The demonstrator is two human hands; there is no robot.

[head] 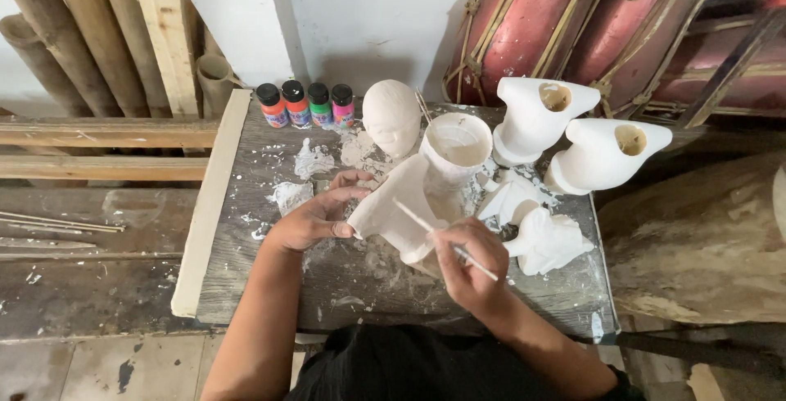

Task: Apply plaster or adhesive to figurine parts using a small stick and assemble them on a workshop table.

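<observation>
The left hand (315, 217) grips a white plaster piece (397, 213) above the paint-spattered tabletop (344, 278), fingers wrapped round its edge. The right hand (467, 262) pinches a thin brush (434, 233), its tip touching the piece.

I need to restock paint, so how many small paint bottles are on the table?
4, in one row at the table's back edge, left of the white head: orange, red-orange, green, pink. More may be hidden elsewhere.
</observation>
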